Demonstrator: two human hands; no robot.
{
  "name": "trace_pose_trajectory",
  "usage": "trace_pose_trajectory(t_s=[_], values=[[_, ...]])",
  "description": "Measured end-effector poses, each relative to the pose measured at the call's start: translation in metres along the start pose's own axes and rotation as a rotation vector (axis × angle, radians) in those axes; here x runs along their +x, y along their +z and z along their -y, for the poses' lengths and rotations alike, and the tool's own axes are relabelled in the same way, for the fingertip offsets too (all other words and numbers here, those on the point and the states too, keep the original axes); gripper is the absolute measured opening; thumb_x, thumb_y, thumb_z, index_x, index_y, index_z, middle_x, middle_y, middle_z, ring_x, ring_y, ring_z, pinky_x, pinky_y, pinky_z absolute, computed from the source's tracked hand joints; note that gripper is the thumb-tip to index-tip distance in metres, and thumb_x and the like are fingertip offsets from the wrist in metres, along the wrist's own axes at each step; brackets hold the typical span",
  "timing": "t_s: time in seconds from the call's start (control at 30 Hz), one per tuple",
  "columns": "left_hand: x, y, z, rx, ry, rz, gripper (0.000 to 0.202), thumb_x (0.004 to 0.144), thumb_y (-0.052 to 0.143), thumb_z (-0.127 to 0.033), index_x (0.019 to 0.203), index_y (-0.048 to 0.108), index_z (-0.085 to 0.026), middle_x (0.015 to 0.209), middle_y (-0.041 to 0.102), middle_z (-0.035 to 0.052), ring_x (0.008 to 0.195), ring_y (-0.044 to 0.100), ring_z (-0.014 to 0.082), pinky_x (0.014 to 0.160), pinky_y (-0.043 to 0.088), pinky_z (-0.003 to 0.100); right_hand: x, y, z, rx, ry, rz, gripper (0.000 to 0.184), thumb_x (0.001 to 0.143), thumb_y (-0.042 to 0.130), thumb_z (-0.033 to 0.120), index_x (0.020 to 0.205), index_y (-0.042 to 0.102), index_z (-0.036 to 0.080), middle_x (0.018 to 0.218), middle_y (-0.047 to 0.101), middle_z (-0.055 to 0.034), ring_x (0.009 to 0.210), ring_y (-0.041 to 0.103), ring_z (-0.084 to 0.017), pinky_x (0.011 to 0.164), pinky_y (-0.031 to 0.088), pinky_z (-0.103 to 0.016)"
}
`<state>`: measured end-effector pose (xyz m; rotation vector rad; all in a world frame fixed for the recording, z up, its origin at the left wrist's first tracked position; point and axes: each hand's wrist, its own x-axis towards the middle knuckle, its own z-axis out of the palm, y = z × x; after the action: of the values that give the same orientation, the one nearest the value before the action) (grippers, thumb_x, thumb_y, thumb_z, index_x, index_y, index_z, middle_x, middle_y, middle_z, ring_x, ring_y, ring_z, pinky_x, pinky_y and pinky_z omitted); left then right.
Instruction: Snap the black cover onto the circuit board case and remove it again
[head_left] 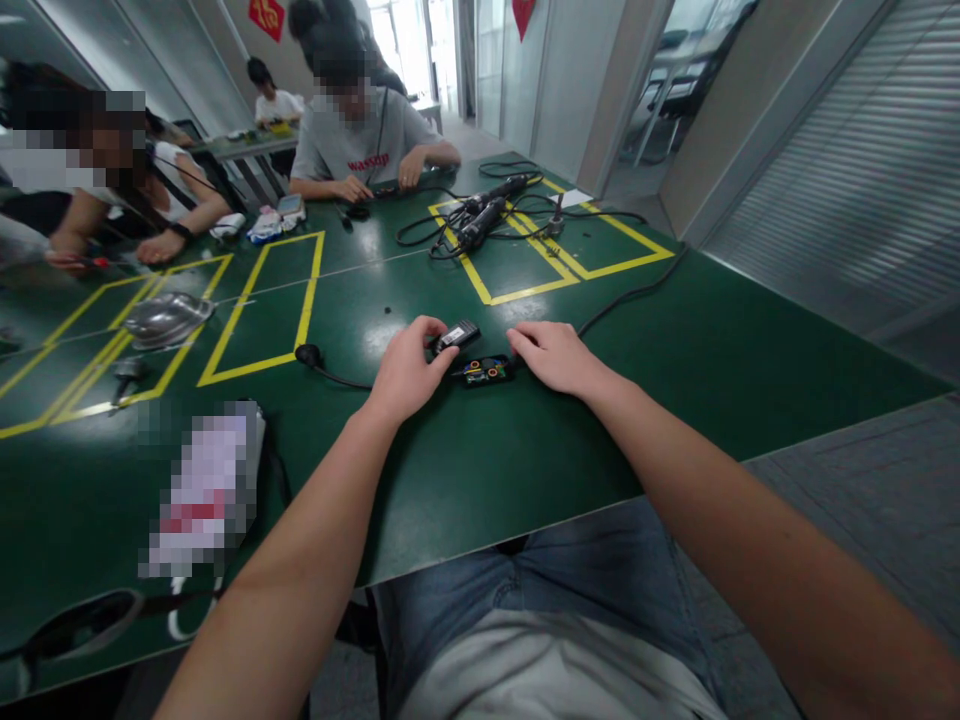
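My left hand [411, 368] pinches a black plastic casing cover [457, 337] with a pale label, tilted just above the table. Below it lies the open lower half of the casing [486, 371], showing a small circuit board with coils and coloured parts. A black cable with a plug [308, 356] runs out leftward from under my left hand. My right hand [551, 352] is at the casing's right end, fingers drawn together; what they hold, if anything, is hidden. Another black cable [634, 294] emerges behind that hand and leads to the upper right.
Yellow tape [307, 300] marks rectangles on the green table [510, 470]. Black handheld tools with cords [484, 222] lie farther back. A metal bowl-like part [169, 318] and a blurred-out package [206, 485] are at left. Co-workers [367, 140] sit across the table.
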<state>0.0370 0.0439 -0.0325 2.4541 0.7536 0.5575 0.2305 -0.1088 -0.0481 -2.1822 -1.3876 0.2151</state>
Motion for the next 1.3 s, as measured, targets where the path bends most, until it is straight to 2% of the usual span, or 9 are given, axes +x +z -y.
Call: trace_pose_trajectory(t_s=[0.07,0.2,0.27,0.37,0.43,0.57,0.8,1.1,1.3], values=[[0.0,-0.004,0.001,0.108,-0.047,-0.018,0.019,0.1,0.074,-0.026,0.118,0.068,-0.023,0.123,0.08,0.0107,0.118,0.073,0.0309,0.103,0.057,0.046,0.0,-0.001,0.001,-0.025,-0.02,0.022,0.041,0.108,0.051,0.041,0.072,0.06,0.024,0.079,0.07,-0.0053,0.08,0.059,-0.024,0.076,0.036,-0.037],[-0.001,-0.008,0.0,0.23,-0.121,0.058,0.012,0.102,0.073,-0.028,0.112,0.069,-0.022,0.117,0.08,0.0136,0.118,0.072,0.0355,0.103,0.055,0.05,0.0,-0.005,0.0,-0.046,-0.033,0.028,0.044,0.105,0.054,0.043,0.065,0.058,0.024,0.078,0.068,-0.0059,0.079,0.057,-0.024,0.075,0.037,-0.039],[-0.001,-0.009,-0.001,0.245,-0.096,0.078,0.009,0.102,0.071,-0.027,0.11,0.071,-0.022,0.12,0.079,0.0144,0.12,0.071,0.0358,0.105,0.054,0.05,0.0,-0.006,-0.001,-0.066,-0.012,0.029,0.046,0.106,0.055,0.043,0.064,0.057,0.024,0.077,0.067,-0.006,0.079,0.057,-0.024,0.076,0.038,-0.04],[-0.003,-0.011,-0.005,0.268,0.006,0.02,0.01,0.104,0.068,-0.03,0.102,0.074,-0.021,0.127,0.077,0.0149,0.124,0.069,0.0348,0.109,0.053,0.049,-0.001,-0.006,-0.002,-0.111,0.01,0.027,0.049,0.107,0.056,0.045,0.063,0.056,0.024,0.079,0.067,-0.0062,0.079,0.056,-0.024,0.078,0.038,-0.041],[-0.005,-0.014,-0.01,0.292,0.027,0.004,0.017,0.105,0.065,-0.035,0.097,0.073,-0.022,0.12,0.079,0.0138,0.116,0.072,0.0332,0.104,0.055,0.047,-0.002,-0.005,-0.001,-0.136,0.006,0.028,0.05,0.108,0.057,0.046,0.063,0.056,0.023,0.08,0.067,-0.0063,0.079,0.056,-0.024,0.079,0.038,-0.041],[-0.011,-0.017,-0.025,0.364,-0.052,0.106,0.023,0.109,0.061,-0.042,0.113,0.072,-0.022,0.094,0.081,0.0094,0.092,0.076,0.0306,0.088,0.057,0.042,-0.002,-0.003,-0.001,-0.175,-0.034,0.049,0.049,0.109,0.056,0.047,0.066,0.057,0.023,0.085,0.069,-0.0073,0.082,0.056,-0.024,0.078,0.036,-0.039],[-0.015,-0.013,-0.037,0.562,-0.102,0.238,0.035,0.112,0.053,-0.046,0.119,0.076,-0.021,0.11,0.085,0.0165,0.102,0.081,0.0377,0.089,0.059,0.045,-0.004,-0.005,0.001,-0.215,-0.064,0.066,0.042,0.106,0.06,0.046,0.07,0.06,0.024,0.088,0.07,-0.0097,0.085,0.059,-0.026,0.076,0.037,-0.039],[-0.015,-0.012,-0.035,0.502,-0.109,0.223,0.033,0.11,0.057,-0.048,0.113,0.077,-0.022,0.108,0.085,0.0158,0.101,0.081,0.0383,0.085,0.059,0.045,-0.009,-0.006,0.006,-0.208,-0.011,0.013,0.043,0.103,0.067,0.048,0.069,0.056,0.024,0.083,0.068,-0.0076,0.075,0.056,-0.023,0.068,0.032,-0.037],[-0.011,-0.015,-0.034,0.433,-0.108,0.166,0.032,0.112,0.054,-0.041,0.112,0.078,-0.021,0.105,0.085,0.0149,0.099,0.079,0.035,0.083,0.056,0.042,-0.008,-0.007,0.006,-0.141,-0.003,-0.003,0.044,0.104,0.063,0.041,0.065,0.05,0.025,0.081,0.066,-0.0064,0.074,0.052,-0.021,0.069,0.031,-0.038]])
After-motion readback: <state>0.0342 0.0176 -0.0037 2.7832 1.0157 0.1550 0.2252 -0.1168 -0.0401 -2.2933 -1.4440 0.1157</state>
